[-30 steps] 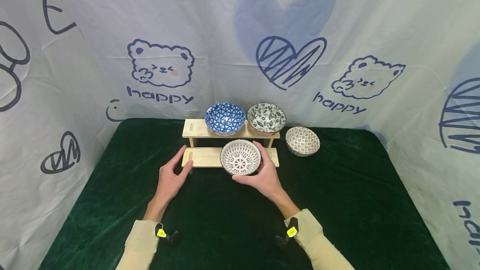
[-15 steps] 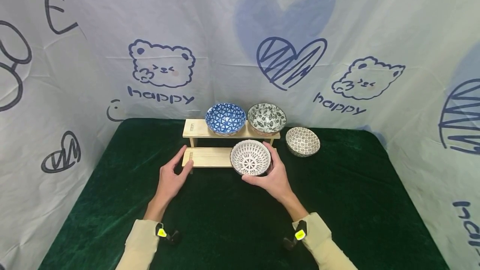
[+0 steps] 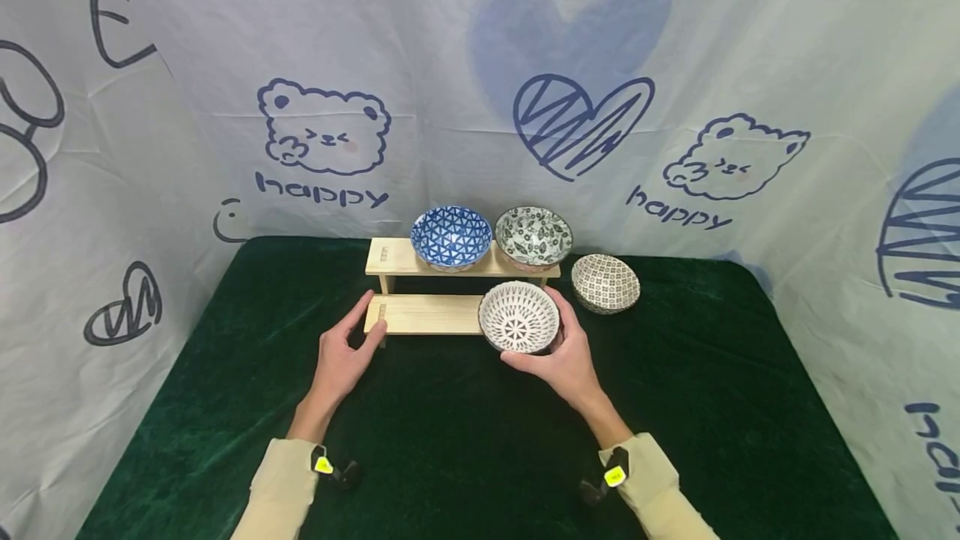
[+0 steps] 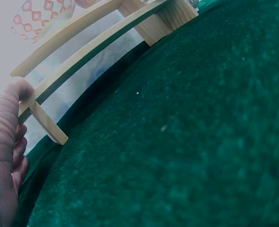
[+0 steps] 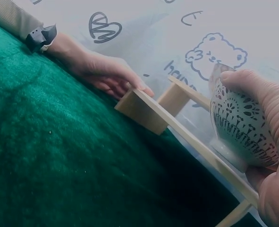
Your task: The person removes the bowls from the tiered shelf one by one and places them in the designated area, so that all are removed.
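The pale cloth backdrop (image 3: 435, 40) fills the most space, with "happy" written beneath two drawn bears, a lone "E" at upper left and a cut-off word at the right edge. Below it spreads the dark green tablecloth (image 3: 450, 440). On that stands a two-tier wooden stand (image 3: 423, 314); marks at the left ends of its boards are too small to read. The hands are well apart: the left hand (image 3: 341, 361) grips the lower board's left end between thumb and fingers, while the right hand (image 3: 566, 361) holds the black-and-white bowl (image 3: 519, 317) at that board's right end. On the upper board sit the blue triangle-patterned bowl (image 3: 451, 237) and, right of it, the leaf-patterned bowl (image 3: 533, 237). The beige grid-patterned bowl (image 3: 605, 282) lies on the cloth beside the stand. Smallest are the yellow labels (image 3: 615, 476) on both wrists, their print illegible.
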Motion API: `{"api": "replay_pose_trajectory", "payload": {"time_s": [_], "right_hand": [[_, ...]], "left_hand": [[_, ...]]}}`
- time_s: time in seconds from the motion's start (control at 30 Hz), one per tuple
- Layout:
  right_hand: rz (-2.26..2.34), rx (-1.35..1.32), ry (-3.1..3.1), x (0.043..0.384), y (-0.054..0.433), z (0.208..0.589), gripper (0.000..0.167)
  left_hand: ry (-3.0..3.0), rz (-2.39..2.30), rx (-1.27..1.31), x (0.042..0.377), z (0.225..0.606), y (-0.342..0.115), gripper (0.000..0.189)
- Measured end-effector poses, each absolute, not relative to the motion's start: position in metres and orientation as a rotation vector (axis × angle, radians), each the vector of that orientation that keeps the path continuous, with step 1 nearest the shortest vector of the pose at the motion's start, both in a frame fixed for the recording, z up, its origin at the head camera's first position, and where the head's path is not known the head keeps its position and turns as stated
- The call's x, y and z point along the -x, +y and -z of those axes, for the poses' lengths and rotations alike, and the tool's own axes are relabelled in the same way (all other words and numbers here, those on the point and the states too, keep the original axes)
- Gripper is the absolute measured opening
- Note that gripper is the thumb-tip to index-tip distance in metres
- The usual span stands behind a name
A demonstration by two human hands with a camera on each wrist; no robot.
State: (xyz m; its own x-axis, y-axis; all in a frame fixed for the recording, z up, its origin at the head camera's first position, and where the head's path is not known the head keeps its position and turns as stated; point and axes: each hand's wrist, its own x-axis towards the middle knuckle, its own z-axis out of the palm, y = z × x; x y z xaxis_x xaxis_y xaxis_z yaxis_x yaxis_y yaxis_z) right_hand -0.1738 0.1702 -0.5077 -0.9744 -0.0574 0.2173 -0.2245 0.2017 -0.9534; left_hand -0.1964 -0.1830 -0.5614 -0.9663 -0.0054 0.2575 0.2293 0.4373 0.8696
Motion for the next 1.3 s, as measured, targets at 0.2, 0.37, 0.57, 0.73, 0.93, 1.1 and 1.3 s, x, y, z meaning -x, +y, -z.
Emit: {"api": "replay_pose_trajectory", "payload": {"time_s": [0.2, 0.37, 0.57, 0.73, 0.93, 1.1, 1.3], "right_hand": [[-1.876, -0.225, -2.323, 0.171, 0.179, 0.509, 0.109], [-1.859, -0.2, -2.319, 0.169, 0.188, 0.508, 0.11], [-1.851, -0.18, -2.279, 0.168, 0.2, 0.508, 0.112], [-1.862, -0.183, -2.231, 0.166, 0.211, 0.513, 0.111], [-1.82, -0.15, -2.239, 0.164, 0.225, 0.514, 0.109], [-1.773, -0.108, -2.242, 0.165, 0.238, 0.51, 0.109], [-1.723, -0.032, -2.234, 0.168, 0.252, 0.504, 0.108]], "left_hand": [[-2.462, 1.552, 0.205, 0.196, 0.561, -0.183, 0.061], [-2.459, 1.556, 0.206, 0.196, 0.561, -0.183, 0.061], [-2.451, 1.565, 0.199, 0.195, 0.562, -0.183, 0.06], [-2.448, 1.57, 0.196, 0.195, 0.563, -0.183, 0.06], [-2.451, 1.561, 0.192, 0.194, 0.562, -0.183, 0.06], [-2.455, 1.554, 0.196, 0.195, 0.563, -0.183, 0.061], [-2.457, 1.555, 0.194, 0.196, 0.564, -0.183, 0.061]]}}
